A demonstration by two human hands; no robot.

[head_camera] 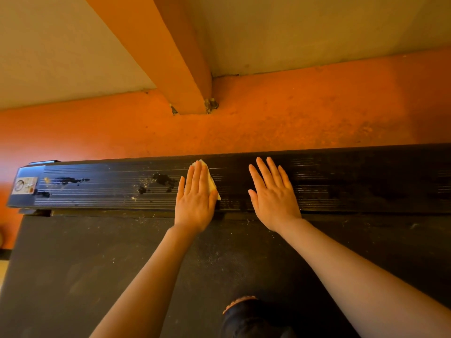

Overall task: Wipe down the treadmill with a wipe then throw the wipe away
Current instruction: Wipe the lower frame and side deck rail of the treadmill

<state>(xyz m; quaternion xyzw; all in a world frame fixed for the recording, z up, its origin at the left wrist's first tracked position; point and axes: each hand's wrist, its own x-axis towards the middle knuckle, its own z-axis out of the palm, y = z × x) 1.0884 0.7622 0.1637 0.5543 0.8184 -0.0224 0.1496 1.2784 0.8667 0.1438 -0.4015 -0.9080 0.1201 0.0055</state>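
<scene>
The treadmill's black ribbed side rail (102, 189) runs across the view, with dark wet blotches and pale specks on its left part. Below it lies the dark grey belt (73, 264). My left hand (195, 203) lies flat with straight fingers on the rail, pressing a pale yellow wipe (210, 178) beneath it; the wipe's edges show past the fingertips and the right side of the hand. My right hand (273, 196) rests flat on the rail to the right, fingers spread, holding nothing.
An orange floor (292, 118) stretches beyond the rail, meeting a beige wall and an orange column base (190, 93). A sticker label (24, 185) marks the rail's left end cap. My dark-clothed knee (251, 315) is on the belt at the bottom.
</scene>
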